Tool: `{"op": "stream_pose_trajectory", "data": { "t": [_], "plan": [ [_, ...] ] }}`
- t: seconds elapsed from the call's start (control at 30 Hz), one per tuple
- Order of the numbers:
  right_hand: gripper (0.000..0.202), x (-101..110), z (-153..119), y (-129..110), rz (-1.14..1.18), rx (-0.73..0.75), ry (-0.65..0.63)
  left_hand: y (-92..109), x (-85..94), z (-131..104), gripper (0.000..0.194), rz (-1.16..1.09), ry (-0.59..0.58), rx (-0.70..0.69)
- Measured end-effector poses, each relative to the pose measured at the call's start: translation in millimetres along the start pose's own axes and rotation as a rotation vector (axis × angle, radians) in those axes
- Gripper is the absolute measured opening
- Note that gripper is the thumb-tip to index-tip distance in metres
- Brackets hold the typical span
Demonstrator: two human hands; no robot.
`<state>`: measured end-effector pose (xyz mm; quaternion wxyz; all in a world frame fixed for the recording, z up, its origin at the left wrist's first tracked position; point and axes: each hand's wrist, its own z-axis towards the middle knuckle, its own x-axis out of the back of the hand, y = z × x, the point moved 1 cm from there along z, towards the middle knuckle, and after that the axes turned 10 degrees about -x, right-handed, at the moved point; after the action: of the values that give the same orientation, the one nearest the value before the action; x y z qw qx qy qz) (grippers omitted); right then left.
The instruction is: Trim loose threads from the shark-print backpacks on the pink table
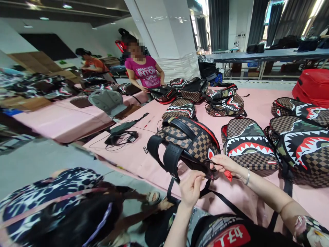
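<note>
In front of me on the pink table, a brown checkered backpack (191,139) lies tilted, with its black padded shoulder straps and top handle facing up and left. My right hand (226,164) is closed at its lower right edge, around a small red-handled tool (228,175) whose thin dark tip points at the fabric. Most of that tool is hidden by the fingers. My left hand (191,187) is closed just below the bag, near a black strap; what it grips, if anything, is hidden.
Checkered shark-mouth backpacks (249,147) lie to the right and behind. A red bag (312,87) stands far right. A black device with cables (122,133) is left of the backpack. A person (145,70) stands across the table; another person (64,209) is low at my left.
</note>
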<state>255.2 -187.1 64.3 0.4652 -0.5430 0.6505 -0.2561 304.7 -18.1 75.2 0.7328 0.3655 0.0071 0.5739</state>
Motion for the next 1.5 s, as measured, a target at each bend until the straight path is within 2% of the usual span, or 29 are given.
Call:
{"op": "stream_pose_trajectory", "data": {
  "t": [0.07, 0.13, 0.2, 0.27, 0.33, 0.5, 0.7, 0.97, 1.07, 1.13, 1.2, 1.27, 1.33, 1.43, 1.5],
  "plan": [
    [0.052, -1.6, 0.7, -2.7, 0.019, 0.108, 0.082, 5.8, 17.3, 22.3, 0.007, 0.287, 0.08, -0.137],
    [0.05, -4.2, 2.0, -6.5, -0.027, 0.265, 0.256, 6.0, 29.4, 46.1, 0.027, 0.581, 0.145, -0.192],
    [0.046, -7.9, 3.7, -10.2, -0.141, 0.399, 0.453, 0.9, 34.3, 66.7, 0.034, 0.759, 0.075, -0.188],
    [0.043, -12.2, 6.2, -13.3, -0.275, 0.46, 0.59, -6.5, 34.5, 80.9, 0.027, 0.824, -0.034, -0.169],
    [0.041, -16.0, 9.1, -16.1, -0.375, 0.488, 0.656, -13.1, 32.8, 89.1, 0.02, 0.854, -0.096, -0.147],
    [0.038, -20.2, 15.3, -22.9, -0.555, 0.609, 0.786, -22.9, 28.8, 96.8, 0.016, 0.881, -0.134, -0.136],
    [0.038, -21.7, 19.1, -26.6, -0.763, 0.623, 0.808, -30.0, 30.6, 94.6, 0.015, 0.629, -0.041, -0.028],
    [0.032, -23.4, 22.8, -34.6, -0.909, 0.63, 0.846, -24.2, 28.8, 92.6, 0.018, 0.558, -0.027, -0.014],
    [0.031, -21.4, 21.9, -34.1, -0.844, 0.615, 0.833, -23.2, 35.6, 89.9, 0.02, 0.302, -0.001, 0.058],
    [0.032, -19.0, 20.9, -31.9, -0.749, 0.61, 0.845, -23.6, 43.6, 86.9, 0.031, 0.028, 0.024, 0.083],
    [0.033, -16.3, 20.4, -28.7, -0.664, 0.607, 0.868, -24.5, 52.0, 84.5, 0.043, -0.132, 0.047, 0.083],
    [0.033, -14.0, 21.0, -25.7, -0.62, 0.607, 0.88, -24.7, 57.5, 83.8, 0.042, -0.051, 0.039, 0.064],
    [0.032, -13.1, 22.3, -23.5, -0.603, 0.607, 0.87, -23.2, 57.6, 84.4, 0.029, 0.179, -0.014, 0.023],
    [0.031, -14.2, 22.8, -22.1, -0.576, 0.611, 0.845, -17.5, 51.2, 85.3, 0.024, 0.447, -0.102, -0.065],
    [0.032, -16.1, 21.0, -21.4, -0.547, 0.621, 0.826, -14.7, 48.8, 85.5, 0.018, 0.439, -0.127, -0.085]
  ]
}}
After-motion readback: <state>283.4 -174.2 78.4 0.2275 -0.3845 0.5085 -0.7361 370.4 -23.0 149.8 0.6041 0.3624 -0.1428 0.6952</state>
